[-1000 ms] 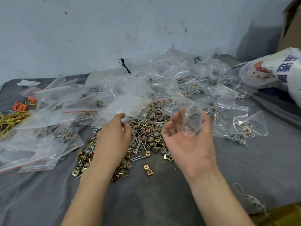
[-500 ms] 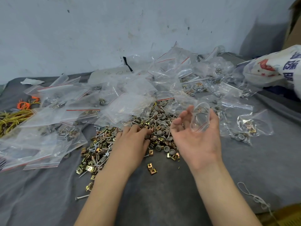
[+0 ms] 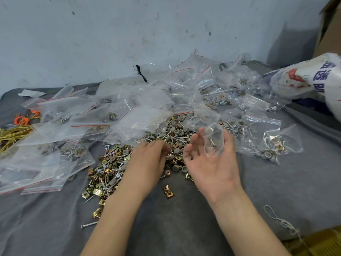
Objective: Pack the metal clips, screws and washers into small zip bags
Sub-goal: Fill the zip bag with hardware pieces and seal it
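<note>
A loose heap of brass-coloured metal clips, screws and grey round washers (image 3: 110,172) lies on the grey cloth (image 3: 184,228). My left hand (image 3: 147,163) is palm down on the heap with its fingertips bent into the parts; whether they pinch anything is hidden. To the right, my right hand (image 3: 212,169) is palm up, thumb and fingers holding a small clear zip bag (image 3: 214,143) with its mouth spread open. Two clips (image 3: 168,192) lie apart from the heap, near my wrists.
Zip bags with parts in them (image 3: 273,143) lie to the right and at the back, flat bags (image 3: 46,163) to the left. Yellow and orange rubber bands (image 3: 13,133) are at far left, a printed white sack (image 3: 313,78) at far right, a string (image 3: 276,218) at lower right.
My left hand has slid right across the heap, toward my right hand, and its fingers have bent down into the parts. The right hand still holds the bag, almost unmoved.
</note>
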Demonstrator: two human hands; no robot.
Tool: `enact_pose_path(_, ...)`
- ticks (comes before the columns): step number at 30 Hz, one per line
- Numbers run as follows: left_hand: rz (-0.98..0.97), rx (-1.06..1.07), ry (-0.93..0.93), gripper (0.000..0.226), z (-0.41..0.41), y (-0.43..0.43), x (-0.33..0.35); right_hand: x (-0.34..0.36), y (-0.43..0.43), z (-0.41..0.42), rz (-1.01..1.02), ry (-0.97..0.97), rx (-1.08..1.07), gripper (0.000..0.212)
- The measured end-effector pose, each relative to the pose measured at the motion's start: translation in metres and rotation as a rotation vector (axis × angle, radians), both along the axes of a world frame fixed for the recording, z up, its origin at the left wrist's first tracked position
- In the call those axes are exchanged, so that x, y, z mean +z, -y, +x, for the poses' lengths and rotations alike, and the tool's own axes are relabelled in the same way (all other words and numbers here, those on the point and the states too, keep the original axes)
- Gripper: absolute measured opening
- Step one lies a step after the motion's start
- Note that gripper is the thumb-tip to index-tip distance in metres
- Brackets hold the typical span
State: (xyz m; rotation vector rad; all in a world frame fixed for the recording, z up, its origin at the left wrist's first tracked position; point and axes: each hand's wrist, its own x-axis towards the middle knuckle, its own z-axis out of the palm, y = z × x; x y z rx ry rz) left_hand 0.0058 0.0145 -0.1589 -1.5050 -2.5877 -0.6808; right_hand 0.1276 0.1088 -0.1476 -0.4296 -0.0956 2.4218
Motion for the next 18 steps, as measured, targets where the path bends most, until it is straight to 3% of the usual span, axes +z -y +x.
enact_pose_path(4, 0.475, -0.05, 0.24, 0.015, 0.015, -0.01, 0.022, 0.0, 0.001, -0.001, 0.005, 0.023, 0.005, 0.043)
enact_pose_path(6, 0.592, -0.077, 0.352, 0.015, 0.027, -0.016, 0.032, -0.001, 0.002, -0.002, 0.001, 0.024, 0.009, 0.043)
enact_pose_path(13, 0.452, -0.181, 0.428, 0.033, 0.064, -0.042, 0.038, -0.003, 0.006, 0.0, 0.055, 0.005, 0.153, 0.043)
enact_pose_path(18, 0.542, -0.226, 0.611, 0.047, 0.052, -0.03, 0.046, 0.001, 0.002, -0.003, -0.06, -0.026, 0.041, 0.032)
